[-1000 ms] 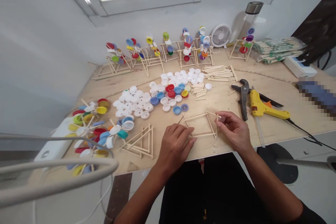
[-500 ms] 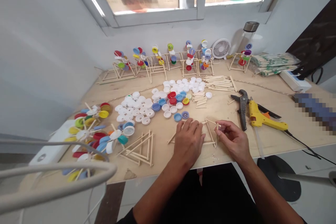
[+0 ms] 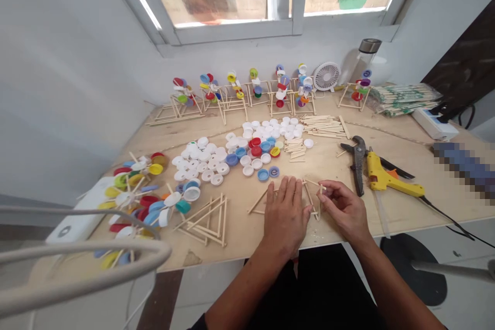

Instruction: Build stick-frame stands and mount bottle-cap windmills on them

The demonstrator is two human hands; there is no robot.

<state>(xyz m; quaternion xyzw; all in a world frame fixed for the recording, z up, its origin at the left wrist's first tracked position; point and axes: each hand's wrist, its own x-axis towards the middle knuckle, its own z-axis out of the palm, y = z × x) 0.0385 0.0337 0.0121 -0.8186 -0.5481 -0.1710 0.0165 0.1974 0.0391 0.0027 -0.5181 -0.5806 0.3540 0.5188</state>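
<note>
In the head view, green print marks the bagged sticks point(image 3: 406, 99), too small to read; the left hand point(image 3: 286, 216), fingers extended, now lies flat over the middle of the stick frame point(image 3: 310, 200) near the table's front edge, farther right than before; the right hand point(image 3: 345, 210) still pinches the frame's right corner between thumb and fingers.

Left hand point(image 3: 286, 219) palm down, right hand point(image 3: 346, 211) pinching
</note>
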